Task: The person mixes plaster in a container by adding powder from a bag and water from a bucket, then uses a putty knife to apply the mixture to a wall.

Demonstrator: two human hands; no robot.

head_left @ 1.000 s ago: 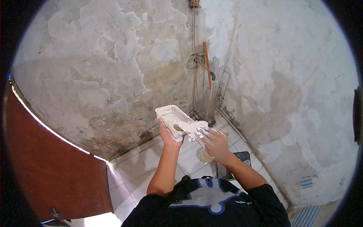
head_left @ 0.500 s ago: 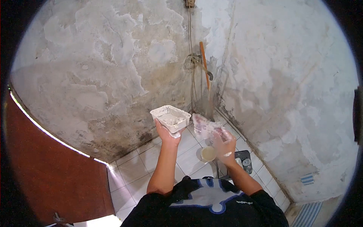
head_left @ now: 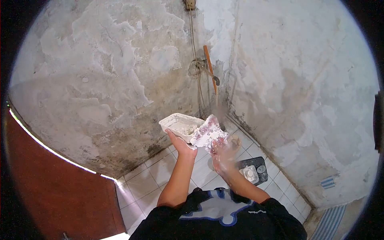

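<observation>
My left hand (head_left: 182, 145) grips a white rectangular plastic tub (head_left: 183, 121) from below, tilted, its inside streaked with whitish residue. White paste marks the palm. My right hand (head_left: 219, 154), smeared and partly blurred, holds a limp, flat piece coated in white with pinkish patches (head_left: 209, 134). I cannot make out what the piece is. It overlaps the tub's right end from this view; whether they touch cannot be told.
On the white tiled floor (head_left: 172, 176) lies a black tray (head_left: 261, 164) with a white container (head_left: 249, 175) on it. A tap (head_left: 216, 80) and an orange stick (head_left: 208, 64) are at the stained wall corner. A reddish-brown panel (head_left: 60, 172) stands at left.
My right hand has moved left, bringing the white-coated piece against or in front of the tub's right end. The round cup on the floor is now hidden. The view has shifted slightly.
</observation>
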